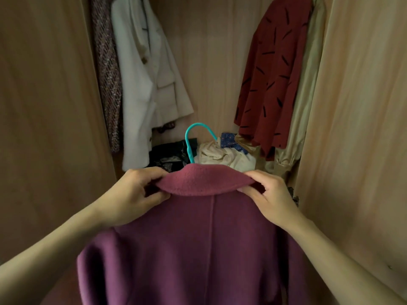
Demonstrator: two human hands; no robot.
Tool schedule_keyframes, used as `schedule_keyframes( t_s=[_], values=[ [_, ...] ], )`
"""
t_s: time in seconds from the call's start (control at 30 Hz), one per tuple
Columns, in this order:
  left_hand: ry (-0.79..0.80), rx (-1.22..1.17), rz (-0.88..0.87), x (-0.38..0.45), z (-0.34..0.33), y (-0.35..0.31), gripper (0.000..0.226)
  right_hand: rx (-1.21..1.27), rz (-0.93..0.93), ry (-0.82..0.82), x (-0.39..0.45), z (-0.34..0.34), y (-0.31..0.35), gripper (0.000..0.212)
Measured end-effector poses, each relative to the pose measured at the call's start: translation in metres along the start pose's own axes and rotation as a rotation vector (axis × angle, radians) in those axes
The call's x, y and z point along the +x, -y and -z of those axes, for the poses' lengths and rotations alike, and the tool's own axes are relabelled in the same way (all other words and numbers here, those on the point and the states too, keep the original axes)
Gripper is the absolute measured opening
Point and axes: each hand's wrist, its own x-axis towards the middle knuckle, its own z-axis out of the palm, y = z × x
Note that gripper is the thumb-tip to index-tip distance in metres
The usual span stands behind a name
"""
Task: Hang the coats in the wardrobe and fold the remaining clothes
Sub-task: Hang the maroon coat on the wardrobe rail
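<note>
A purple wool coat (198,245) hangs in front of me with its back toward the camera, on a teal hanger (191,137) whose hook sticks up above the collar. My left hand (134,194) pinches the left end of the folded collar. My right hand (271,194) pinches the right end of the collar. Both hands hold the coat up inside the open wardrobe (211,62). The hanger's shoulders are hidden under the coat.
On the left hang a cream coat (147,84) and a tweed garment (108,84). On the right hang a red coat with black dashes (271,73) and a beige one (308,95). A pile of dark and cream clothes (211,155) lies on the wardrobe floor. Wooden side panels stand close on both sides.
</note>
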Motion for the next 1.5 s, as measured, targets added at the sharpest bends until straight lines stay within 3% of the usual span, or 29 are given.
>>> schedule_keyframes(
  t_s=[0.2,0.47,0.7,0.9,1.13,1.5],
  values=[
    [-0.253,0.105,-0.09,0.002,-0.003,-0.01,0.026,-0.011,0.088,0.01,0.006,-0.005,0.027,0.024],
    [-0.207,0.154,-0.196,0.003,0.002,-0.012,0.026,0.0,0.134,-0.072,0.008,-0.007,0.043,0.026],
    [-0.23,0.214,-0.068,-0.022,0.017,0.02,0.025,-0.052,0.1,-0.155,0.009,-0.008,0.047,0.032],
    [-0.116,0.088,-0.079,-0.024,0.017,0.032,0.058,-0.116,0.08,-0.193,0.008,-0.016,0.056,0.032],
    [-0.334,0.207,-0.198,0.004,-0.007,0.036,0.039,-0.228,0.038,-0.251,0.018,-0.003,0.064,0.027],
    [-0.417,0.287,-0.252,0.081,-0.031,0.058,0.034,-0.36,0.034,-0.332,0.059,0.018,0.005,0.022]
  ],
)
